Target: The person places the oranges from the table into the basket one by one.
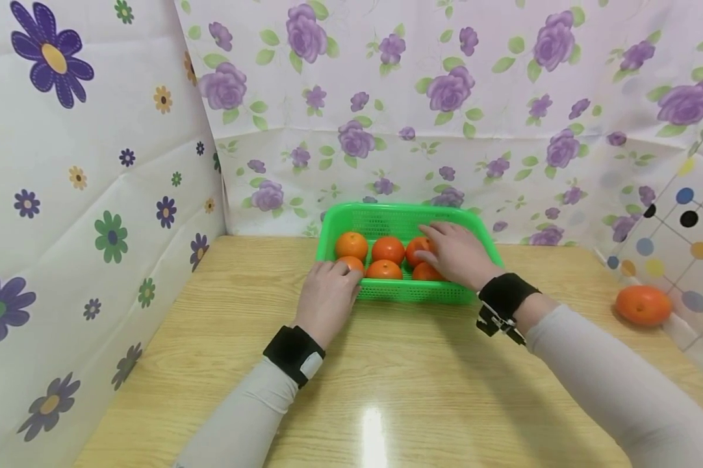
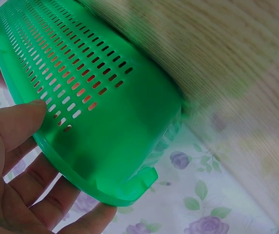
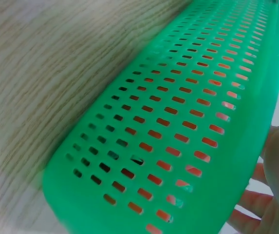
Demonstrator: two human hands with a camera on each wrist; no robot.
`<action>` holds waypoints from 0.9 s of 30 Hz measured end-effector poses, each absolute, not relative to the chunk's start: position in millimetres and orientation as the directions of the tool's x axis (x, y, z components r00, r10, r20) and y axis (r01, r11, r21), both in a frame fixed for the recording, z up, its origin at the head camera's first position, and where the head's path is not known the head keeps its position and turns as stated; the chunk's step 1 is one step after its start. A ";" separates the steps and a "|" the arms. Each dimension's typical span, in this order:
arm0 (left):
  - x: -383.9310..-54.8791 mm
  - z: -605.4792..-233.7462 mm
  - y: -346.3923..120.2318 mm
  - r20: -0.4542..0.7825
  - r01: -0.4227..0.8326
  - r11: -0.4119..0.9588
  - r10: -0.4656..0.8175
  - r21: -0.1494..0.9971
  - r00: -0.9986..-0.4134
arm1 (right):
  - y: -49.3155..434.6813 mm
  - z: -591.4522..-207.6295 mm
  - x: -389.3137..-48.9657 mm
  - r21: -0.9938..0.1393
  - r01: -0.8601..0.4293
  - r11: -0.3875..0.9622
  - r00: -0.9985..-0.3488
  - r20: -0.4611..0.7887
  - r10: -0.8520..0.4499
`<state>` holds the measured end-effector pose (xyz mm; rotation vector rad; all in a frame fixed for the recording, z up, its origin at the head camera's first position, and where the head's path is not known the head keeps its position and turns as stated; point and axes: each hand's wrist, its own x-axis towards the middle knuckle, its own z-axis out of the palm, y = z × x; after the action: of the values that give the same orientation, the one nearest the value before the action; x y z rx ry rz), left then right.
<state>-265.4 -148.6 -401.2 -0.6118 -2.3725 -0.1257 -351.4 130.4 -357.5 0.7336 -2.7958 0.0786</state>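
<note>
A green plastic basket [image 1: 386, 290] with slotted walls stands on the table and holds several orange mandarins [image 1: 388, 250]. At its front left corner my left hand [image 1: 327, 299] grips the rim. In the left wrist view the thumb [image 2: 25, 119] lies against the outer wall and the fingers reach past the rim. My right hand [image 1: 459, 253] reaches over the right side of the basket, thumb and fingers around a mandarin [image 1: 417, 247] in the back row. Only part of this hand shows beyond the rim in the right wrist view, and the fruit's grasp is hidden there.
Another mandarin [image 1: 644, 305] lies on the table at the right, close to the dotted side cloth [image 1: 685, 247]. Behind the basket hangs a flowered cloth [image 1: 351, 97], and a second one [image 1: 112, 208] borders the left. The wood-grain table [image 1: 433, 377] extends in front.
</note>
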 end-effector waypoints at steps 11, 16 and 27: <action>-265.4 -399.6 -148.1 0.627 0.465 0.883 0.395 -0.059 -0.671 | 148.2 -358.8 -341.7 0.066 -0.531 0.845 -0.784 0.338 -0.520; -265.0 -399.3 -148.0 0.629 0.466 0.883 0.395 -0.058 -0.670 | 156.1 -357.6 -335.7 0.092 -0.541 0.836 -0.769 0.348 -0.536; -264.7 -400.4 -148.0 0.635 0.476 0.878 0.396 -0.051 -0.663 | 173.3 -357.2 -326.5 0.060 -0.537 0.842 -0.773 0.366 -0.519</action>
<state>-264.7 -148.0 -400.4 -0.6260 -2.3761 -0.1566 -326.5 173.3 -357.2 0.7892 -2.6491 0.0666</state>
